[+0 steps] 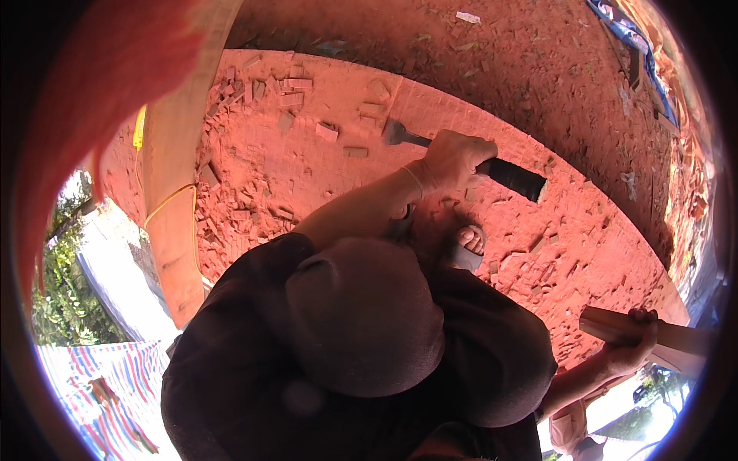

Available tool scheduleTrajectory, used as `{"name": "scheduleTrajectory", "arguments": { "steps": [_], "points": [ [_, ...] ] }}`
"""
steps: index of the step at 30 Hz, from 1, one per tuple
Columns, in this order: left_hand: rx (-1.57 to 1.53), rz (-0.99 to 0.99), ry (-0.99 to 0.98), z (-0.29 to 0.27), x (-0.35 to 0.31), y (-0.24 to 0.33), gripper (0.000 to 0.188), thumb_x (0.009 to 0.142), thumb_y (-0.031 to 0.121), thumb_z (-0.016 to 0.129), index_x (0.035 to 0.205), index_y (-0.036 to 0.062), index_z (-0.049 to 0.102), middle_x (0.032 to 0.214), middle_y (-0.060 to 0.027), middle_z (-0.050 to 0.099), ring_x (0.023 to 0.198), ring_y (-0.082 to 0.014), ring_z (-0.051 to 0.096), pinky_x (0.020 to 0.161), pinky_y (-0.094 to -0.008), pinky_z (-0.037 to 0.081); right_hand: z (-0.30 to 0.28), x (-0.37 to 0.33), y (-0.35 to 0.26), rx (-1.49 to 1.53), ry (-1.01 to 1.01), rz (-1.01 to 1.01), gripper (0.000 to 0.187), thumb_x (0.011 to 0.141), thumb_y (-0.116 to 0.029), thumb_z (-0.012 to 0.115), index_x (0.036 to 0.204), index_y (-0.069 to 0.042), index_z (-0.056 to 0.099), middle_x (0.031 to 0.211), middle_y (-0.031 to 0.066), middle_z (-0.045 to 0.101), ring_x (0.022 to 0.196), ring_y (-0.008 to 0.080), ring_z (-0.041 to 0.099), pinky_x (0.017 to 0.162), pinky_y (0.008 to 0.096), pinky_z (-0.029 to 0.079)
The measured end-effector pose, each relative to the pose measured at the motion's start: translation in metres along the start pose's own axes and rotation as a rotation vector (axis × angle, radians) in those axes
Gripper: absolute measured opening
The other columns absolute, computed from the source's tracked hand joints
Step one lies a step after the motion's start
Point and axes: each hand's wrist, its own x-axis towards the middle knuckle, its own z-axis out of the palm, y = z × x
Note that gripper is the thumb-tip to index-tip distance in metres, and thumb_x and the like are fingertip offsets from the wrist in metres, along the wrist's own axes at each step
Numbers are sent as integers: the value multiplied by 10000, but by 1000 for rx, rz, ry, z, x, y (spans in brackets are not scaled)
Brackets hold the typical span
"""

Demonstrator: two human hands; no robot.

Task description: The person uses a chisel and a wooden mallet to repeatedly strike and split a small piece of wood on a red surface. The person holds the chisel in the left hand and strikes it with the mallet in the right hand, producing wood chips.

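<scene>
Over the board, my left hand [455, 160] is closed round a chisel with a flared metal blade [397, 133] and a thick black-wrapped handle [516, 180]. The blade points left, and the handle sticks out to the right of my fist. I cannot tell whether the blade touches the board. Far to the right, my right hand [632, 347] is wrapped round a wooden block [609, 324], whose full shape I cannot make out. Below my left hand, a foot in a sandal [467, 247] stands on the board.
Wood chips and small offcuts [292, 98] litter the large reddish board [338, 73]. A long timber [171, 223] with a yellow cord [165, 203] stands at left. My knees [365, 315] fill the lower middle. Striped sheeting [100, 384] lies lower left; another person [570, 429] shows lower right.
</scene>
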Motion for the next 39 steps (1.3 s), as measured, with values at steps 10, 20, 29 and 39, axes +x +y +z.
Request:
{"name": "scheduleTrajectory", "arguments": {
  "steps": [10, 20, 29, 39],
  "points": [
    [33, -17, -20, 5, 1, -9, 277, 673, 262, 771, 826, 125, 585, 744, -46, 645, 699, -279, 683, 576, -419, 502, 155, -131, 86, -653, -490, 264, 250, 733, -71, 757, 947, -15, 641, 752, 50, 633, 687, 134, 585, 628, 332, 492],
    [58, -3, 26, 9, -5, -5, 204, 739, 256, 756, 790, 124, 609, 708, -67, 624, 659, -313, 653, 551, -430, 477, 118, -58, 0, 257, 90, 105, 241, 888, -190, 647, 1038, -2, 630, 831, 81, 612, 824, 210, 612, 814, 355, 504],
    [137, 14, -170, 15, -17, -7, 329, 675, 295, 815, 860, 129, 599, 801, -48, 674, 761, -279, 701, 610, -429, 519, 117, -147, 122, -529, -400, 366, 193, 721, -2, 693, 900, -12, 621, 732, 48, 598, 646, 109, 544, 606, 273, 452],
    [116, 7, -114, 17, -21, -10, 222, 702, 280, 777, 827, 151, 646, 743, -40, 636, 711, -286, 673, 595, -431, 503, 145, -127, 84, -253, -203, 435, 186, 807, -79, 708, 948, 12, 627, 745, 69, 633, 673, 151, 590, 640, 316, 484]
  ]
}}
